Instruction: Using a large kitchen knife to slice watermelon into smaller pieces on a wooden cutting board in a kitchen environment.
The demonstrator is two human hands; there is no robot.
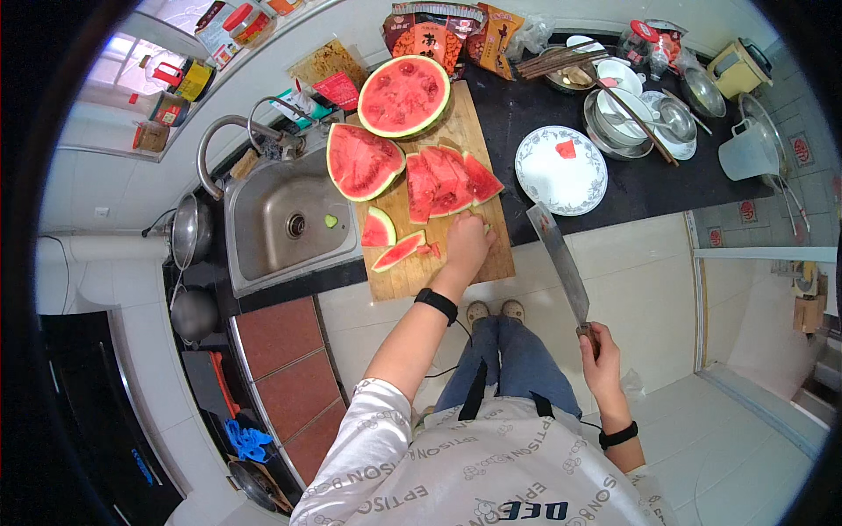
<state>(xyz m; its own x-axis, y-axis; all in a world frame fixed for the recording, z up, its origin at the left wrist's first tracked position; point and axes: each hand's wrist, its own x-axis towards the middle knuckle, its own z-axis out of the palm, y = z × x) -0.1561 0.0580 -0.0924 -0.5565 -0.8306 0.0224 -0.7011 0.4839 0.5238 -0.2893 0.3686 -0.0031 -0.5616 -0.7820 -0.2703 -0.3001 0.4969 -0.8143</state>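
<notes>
My right hand grips the wooden handle of a cleaver, held out over the floor with its blade tip near the plate. My left hand is curled low over the wooden cutting board, just below several cut watermelon slices. A bit of green rind shows at its fingers; the rest of that piece is hidden. Left of this hand lie a small watermelon wedge, a thin rind strip and red scraps. Farther back are a watermelon half and a large watermelon chunk.
A steel sink with a green scrap adjoins the board's left side. To the right, a patterned plate holds one red piece. Stacked bowls and chopsticks stand beyond it. Food bags stand behind.
</notes>
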